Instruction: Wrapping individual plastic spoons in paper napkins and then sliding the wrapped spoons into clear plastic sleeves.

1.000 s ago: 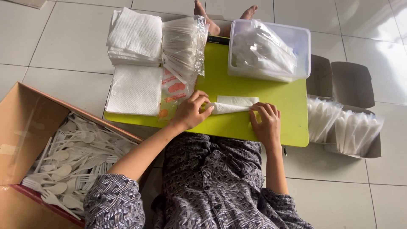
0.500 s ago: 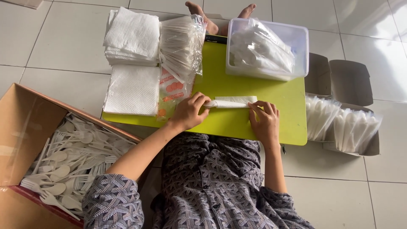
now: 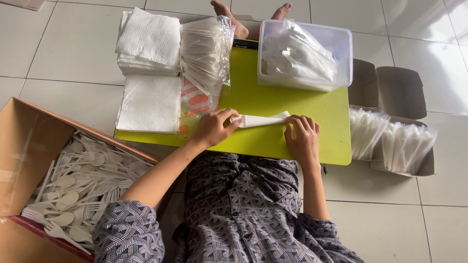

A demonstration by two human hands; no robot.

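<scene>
Left hand [image 3: 213, 127] has its grip pinched together on the near end of a rolled white napkin [image 3: 259, 120], fingers curled over the twist. Right hand [image 3: 303, 139] lies flatter, fingers spread apart and pressing down at the far end of the roll, not closed around it. The napkin lies across the middle of the lime-green tabletop [image 3: 273, 141], just in front of the person's lap, one corner poking up near the right fingertips.

To do this roll well, I'd judge both ends want even pressure so the paper winds tight and straight, with that loose corner tucked under rather than left flapping.

Moving outward: left of the roll sits a flat stack of white napkins [image 3: 151, 103], and behind it a taller pile [image 3: 148, 43]. A clear bag of slim wrapped pieces [image 3: 204, 51] leans between the piles and the green surface. At the back right stands a clear plastic tub [image 3: 306, 54] of bagged white items. On the floor, a cardboard box [image 3: 22, 146] of white plastic spoons and forks [image 3: 78, 185] to the left, and an open carton of bagged white cutlery [image 3: 392, 146] to the right.
</scene>
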